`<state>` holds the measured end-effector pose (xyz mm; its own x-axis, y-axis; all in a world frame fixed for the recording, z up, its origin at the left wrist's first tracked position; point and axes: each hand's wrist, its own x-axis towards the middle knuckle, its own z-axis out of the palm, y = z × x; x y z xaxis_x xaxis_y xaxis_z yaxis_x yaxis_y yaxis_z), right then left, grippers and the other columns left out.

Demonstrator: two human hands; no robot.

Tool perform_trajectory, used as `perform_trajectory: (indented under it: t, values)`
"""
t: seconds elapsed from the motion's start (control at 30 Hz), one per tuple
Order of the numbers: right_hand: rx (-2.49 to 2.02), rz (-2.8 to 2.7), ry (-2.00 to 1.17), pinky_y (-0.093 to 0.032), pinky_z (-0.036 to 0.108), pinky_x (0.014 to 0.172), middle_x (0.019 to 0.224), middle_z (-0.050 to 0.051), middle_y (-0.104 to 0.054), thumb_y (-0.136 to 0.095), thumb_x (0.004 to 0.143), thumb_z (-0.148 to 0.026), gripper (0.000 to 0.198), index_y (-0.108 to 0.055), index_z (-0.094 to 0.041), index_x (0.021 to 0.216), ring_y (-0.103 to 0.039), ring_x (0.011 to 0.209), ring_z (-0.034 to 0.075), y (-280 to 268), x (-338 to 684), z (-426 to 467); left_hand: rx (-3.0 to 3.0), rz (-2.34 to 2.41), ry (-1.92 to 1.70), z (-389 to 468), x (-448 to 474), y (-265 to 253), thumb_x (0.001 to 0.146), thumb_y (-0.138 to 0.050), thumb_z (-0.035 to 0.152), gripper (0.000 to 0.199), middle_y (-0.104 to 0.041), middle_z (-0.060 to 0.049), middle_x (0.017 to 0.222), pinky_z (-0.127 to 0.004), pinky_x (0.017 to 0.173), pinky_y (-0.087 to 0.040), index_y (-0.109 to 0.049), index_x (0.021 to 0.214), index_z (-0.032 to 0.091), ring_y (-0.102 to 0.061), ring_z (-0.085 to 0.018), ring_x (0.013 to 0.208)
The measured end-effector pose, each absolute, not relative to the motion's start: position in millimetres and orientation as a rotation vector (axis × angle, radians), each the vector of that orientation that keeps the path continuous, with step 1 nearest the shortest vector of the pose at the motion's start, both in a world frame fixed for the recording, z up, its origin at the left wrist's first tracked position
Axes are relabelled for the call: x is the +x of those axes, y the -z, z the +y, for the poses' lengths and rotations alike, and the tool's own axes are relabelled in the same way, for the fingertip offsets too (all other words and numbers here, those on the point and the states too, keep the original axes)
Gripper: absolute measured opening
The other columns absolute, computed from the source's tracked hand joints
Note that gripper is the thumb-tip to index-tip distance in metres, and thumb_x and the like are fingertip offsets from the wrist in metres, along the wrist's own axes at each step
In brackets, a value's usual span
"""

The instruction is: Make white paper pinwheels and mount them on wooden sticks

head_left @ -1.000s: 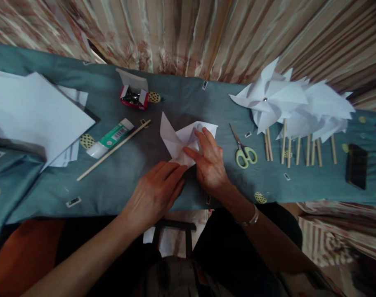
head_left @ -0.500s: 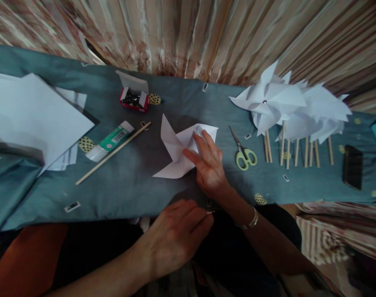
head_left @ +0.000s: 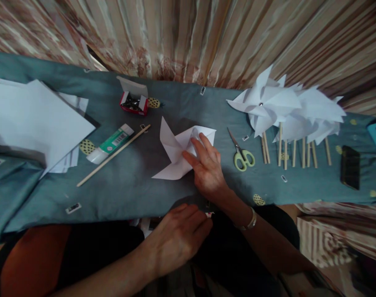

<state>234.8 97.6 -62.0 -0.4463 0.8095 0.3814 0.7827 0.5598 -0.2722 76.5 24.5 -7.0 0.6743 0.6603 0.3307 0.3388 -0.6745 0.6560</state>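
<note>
A white paper pinwheel (head_left: 169, 142) without a stick lies on the teal cloth in front of me, two of its blades standing up on the left. My right hand (head_left: 209, 169) holds it down near its centre, thumb and fingers pressed on the folded paper. At the table's front edge, my left hand (head_left: 182, 235) is closed with its fingers curled under; whatever it may hold is hidden. Left of the pinwheel, a thin wooden stick (head_left: 113, 155) lies slanted alongside a green and white glue tube (head_left: 112, 142).
An open red box (head_left: 133, 104) of small metal pieces stands at the back. Stacked white paper (head_left: 42, 119) lies left. Green-handled scissors (head_left: 242, 154) rest right of the pinwheel, then several finished pinwheels (head_left: 277, 103) on sticks, and a dark phone (head_left: 350, 167). A curtain (head_left: 181, 41) hangs behind.
The camera view has shifted slightly. My right hand stays on the pinwheel, and my left hand remains closed at the table edge with hardly any movement.
</note>
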Motion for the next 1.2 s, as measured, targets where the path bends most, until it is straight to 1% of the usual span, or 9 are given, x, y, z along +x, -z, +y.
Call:
perform_trajectory:
  t: [0.2,0.4,0.6,0.7,0.8,0.9,1.0,1.1,1.2]
  values:
    - [-1.287,-2.261,-0.306,-0.036,0.053,0.115,0.15,0.007,-0.049,-0.038,0.095,-0.01,0.046,-0.059,-0.028,0.132,-0.029,0.15,0.024,49,242,101,2.387,0.803,-0.787,28,76,17,0.102,-0.038,0.013,0.03,-0.063,-0.002,0.072,-0.028,0.057,-0.049,-0.063,0.086,0.013,-0.058,-0.015,0.065]
    - [-1.28,-2.213,-0.418,-0.037,0.049,0.117,0.145,0.009,-0.055,-0.035,0.095,-0.012,0.046,-0.059,-0.023,0.133,-0.04,0.145,0.022,31,246,108,2.387,0.816,-0.727,29,76,28,0.101,-0.039,0.014,0.029,-0.065,-0.004,0.077,-0.029,0.062,-0.052,-0.065,0.088,0.014,-0.061,-0.017,0.071]
    - [-1.479,-2.183,-0.325,-0.032,0.052,0.12,0.15,0.014,-0.05,-0.033,0.097,-0.017,0.051,-0.045,-0.014,0.146,-0.04,0.144,0.024,30,263,128,2.41,0.827,-0.676,33,76,31,0.099,-0.042,0.013,0.024,-0.067,-0.006,0.082,-0.03,0.063,-0.054,-0.065,0.102,0.011,-0.061,-0.018,0.072]
    - [-1.553,-2.223,-0.295,-0.034,0.055,0.117,0.148,0.017,-0.052,-0.033,0.097,-0.017,0.053,-0.039,-0.011,0.15,-0.045,0.141,0.027,32,268,137,2.415,0.829,-0.663,35,75,31,0.099,-0.041,0.011,0.025,-0.069,-0.008,0.091,-0.032,0.068,-0.057,-0.063,0.111,0.01,-0.063,-0.018,0.078]
    - [-1.54,-2.258,-0.286,-0.039,0.055,0.113,0.142,0.018,-0.057,-0.036,0.097,-0.018,0.053,-0.04,-0.011,0.149,-0.051,0.135,0.029,32,270,141,2.425,0.854,-0.687,38,72,31,0.097,-0.046,0.01,0.022,-0.069,-0.009,0.093,-0.033,0.069,-0.058,-0.063,0.111,0.009,-0.064,-0.019,0.079]
    - [-1.541,-2.222,-0.281,-0.044,0.051,0.109,0.131,0.018,-0.065,-0.039,0.099,-0.024,0.05,-0.044,-0.01,0.146,-0.059,0.124,0.029,30,273,140,2.452,0.898,-0.716,43,68,30,0.097,-0.048,0.012,0.02,-0.07,-0.009,0.094,-0.033,0.072,-0.059,-0.063,0.11,0.01,-0.065,-0.02,0.081]
    - [-1.608,-2.136,-0.333,-0.051,0.044,0.1,0.113,0.013,-0.073,-0.047,0.097,-0.03,0.049,-0.049,-0.013,0.143,-0.066,0.107,0.026,27,278,137,2.479,0.949,-0.73,47,64,29,0.097,-0.049,0.014,0.019,-0.07,-0.009,0.095,-0.034,0.074,-0.06,-0.063,0.109,0.01,-0.066,-0.02,0.084]
    - [-1.689,-2.044,-0.47,-0.055,0.037,0.089,0.097,0.007,-0.076,-0.054,0.093,-0.028,0.05,-0.052,-0.013,0.141,-0.07,0.091,0.023,24,282,132,2.518,0.963,-0.725,49,62,29,0.097,-0.052,0.016,0.016,-0.07,-0.008,0.091,-0.035,0.073,-0.06,-0.064,0.106,0.01,-0.065,-0.021,0.082]
    - [-1.754,-1.987,-0.578,-0.055,0.033,0.078,0.087,0.003,-0.076,-0.057,0.088,-0.023,0.049,-0.056,-0.014,0.137,-0.07,0.076,0.019,19,284,127,2.577,0.97,-0.743,50,59,28,0.097,-0.054,0.019,0.015,-0.07,-0.008,0.089,-0.035,0.071,-0.059,-0.064,0.103,0.01,-0.065,-0.021,0.08]
